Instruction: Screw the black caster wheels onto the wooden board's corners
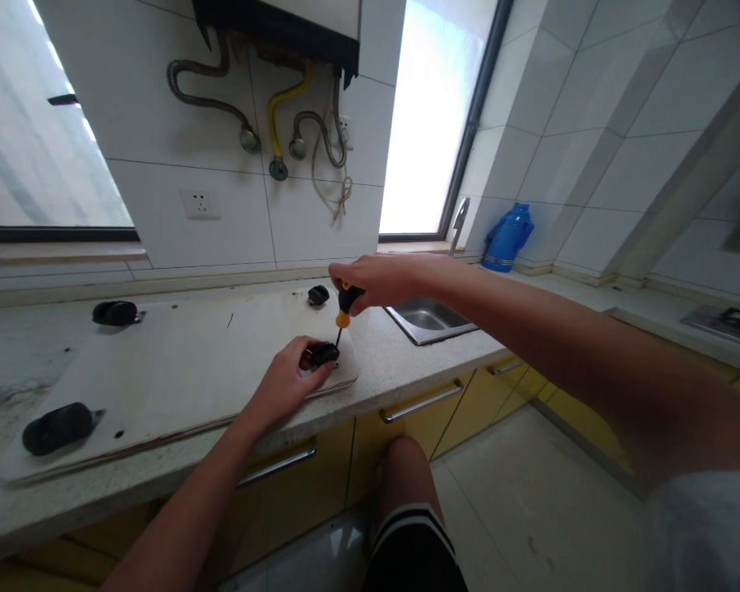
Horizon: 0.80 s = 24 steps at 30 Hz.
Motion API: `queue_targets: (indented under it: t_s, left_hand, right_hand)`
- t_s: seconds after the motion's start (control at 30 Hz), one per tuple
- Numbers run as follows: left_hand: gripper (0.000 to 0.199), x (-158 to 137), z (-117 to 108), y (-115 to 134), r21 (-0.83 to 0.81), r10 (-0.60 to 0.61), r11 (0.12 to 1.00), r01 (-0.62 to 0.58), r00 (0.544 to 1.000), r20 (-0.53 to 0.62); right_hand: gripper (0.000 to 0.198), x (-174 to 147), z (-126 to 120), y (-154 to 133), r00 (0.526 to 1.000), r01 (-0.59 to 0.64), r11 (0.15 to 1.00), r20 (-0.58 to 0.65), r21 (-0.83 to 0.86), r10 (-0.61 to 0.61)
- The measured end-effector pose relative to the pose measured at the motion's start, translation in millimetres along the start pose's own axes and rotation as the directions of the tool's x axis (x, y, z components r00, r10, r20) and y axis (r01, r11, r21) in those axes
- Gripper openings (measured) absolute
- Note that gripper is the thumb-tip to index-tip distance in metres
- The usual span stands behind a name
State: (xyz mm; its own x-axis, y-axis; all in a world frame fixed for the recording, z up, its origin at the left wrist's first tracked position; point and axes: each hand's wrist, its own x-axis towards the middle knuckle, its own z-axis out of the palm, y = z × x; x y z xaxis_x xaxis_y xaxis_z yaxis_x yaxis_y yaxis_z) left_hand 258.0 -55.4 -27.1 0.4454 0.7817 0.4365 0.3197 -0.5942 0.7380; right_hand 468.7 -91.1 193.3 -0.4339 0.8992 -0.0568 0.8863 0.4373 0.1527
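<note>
One screwdriver (344, 320) fills the right hand's (375, 279) grip mid-frame; the left hand (287, 376) holds a black wheel (326, 354) — a crooked push could slip, poking skin.

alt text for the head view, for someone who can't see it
A person's right hand holds a yellow-and-black screwdriver tip-down at a black caster, which the left hand grips at one corner of a white board. Three more casters sit near its other corners. The board lies on a kitchen counter beside a metal sink.
</note>
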Motion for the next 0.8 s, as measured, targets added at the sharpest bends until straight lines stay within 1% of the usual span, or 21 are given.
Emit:
queue_targets:
  t_s: [0.07, 0.13, 0.17, 0.23, 0.27, 0.3, 0.33, 0.4, 0.47, 0.5, 0.57, 0.63, 0.67, 0.7, 0.77, 0.8]
  left_hand:
    - [0.040, 0, 0, 0, 0.009, 0.001, 1.000, -0.001, 1.000, -0.004]
    - [0.040, 0, 0, 1, 0.015, 0.007, 1.000, -0.007, 1.000, -0.004]
    - [0.040, 0, 0, 1, 0.018, 0.009, 1.000, -0.009, 1.000, -0.005]
    - [0.041, 0, 0, 1, 0.024, 0.010, 1.000, -0.010, 1.000, -0.008]
    - [0.042, 0, 0, 2, 0.028, 0.008, 1.000, -0.008, 1.000, -0.009]
    - [0.042, 0, 0, 2, 0.032, 0.005, 0.999, -0.005, 1.000, -0.012]
    - [0.043, 0, 0, 2, 0.036, 0.003, 0.999, -0.002, 1.000, -0.014]
    - [0.044, 0, 0, 2, 0.044, -0.001, 0.999, 0.002, 1.000, -0.012]
    - [0.045, 1, 0, 1, 0.051, 0.000, 0.999, 0.001, 1.000, -0.007]
    - [0.046, 1, 0, 1, 0.054, 0.002, 0.999, -0.001, 1.000, -0.007]
    - [0.047, 1, 0, 0, 0.063, 0.006, 0.998, -0.006, 1.000, -0.012]
    - [0.046, 1, 0, 0, 0.070, 0.009, 0.998, -0.008, 1.000, -0.018]
    - [0.045, 1, 0, -1, 0.071, 0.010, 0.997, -0.009, 1.000, -0.020]
    - [0.045, 1, 0, 0, 0.071, 0.011, 0.997, -0.009, 1.000, -0.020]
    - [0.044, 0, 0, 0, 0.068, 0.010, 0.998, -0.009, 1.000, -0.015]
    - [0.045, 0, 0, 1, 0.066, 0.008, 0.998, -0.007, 1.000, -0.013]
  right_hand:
    - [0.044, -1, 0, 0, 0.998, -0.045, 0.998, -0.055, -0.036, 0.043]
    - [0.057, 0, 2, 2, 0.990, -0.118, 0.991, -0.085, -0.070, 0.112]
    - [0.059, 1, 2, 3, 0.991, -0.123, 0.990, -0.068, -0.070, 0.119]
    - [0.049, 3, 4, 6, 0.998, -0.055, 0.998, -0.001, -0.028, 0.055]
    - [0.050, 3, 4, 8, 1.000, -0.009, 1.000, 0.013, 0.003, 0.009]
    - [0.054, 4, 5, 9, 1.000, 0.020, 0.999, 0.001, 0.028, -0.020]
    - [0.055, 5, 5, 9, 0.999, 0.025, 0.999, -0.027, 0.036, -0.024]
    - [0.054, 6, 6, 9, 0.996, -0.046, 0.999, -0.082, -0.003, 0.045]
    - [0.062, 8, 6, 10, 0.988, -0.133, 0.990, -0.090, -0.044, 0.129]
    - [0.060, 9, 7, 11, 0.989, -0.135, 0.990, -0.071, -0.036, 0.133]
    - [0.051, 11, 8, 13, 0.997, -0.068, 0.997, -0.042, 0.032, 0.069]
    - [0.049, 12, 11, 16, 0.997, 0.004, 0.995, -0.075, 0.102, 0.004]
    - [0.045, 12, 13, 17, 0.994, 0.001, 0.994, -0.110, 0.108, 0.011]
    - [0.044, 11, 14, 18, 0.989, -0.031, 0.995, -0.143, 0.096, 0.045]
    - [0.056, 10, 17, 21, 0.978, -0.100, 0.993, -0.175, 0.066, 0.110]
    - [0.056, 10, 18, 23, 0.980, -0.092, 0.993, -0.169, 0.071, 0.103]
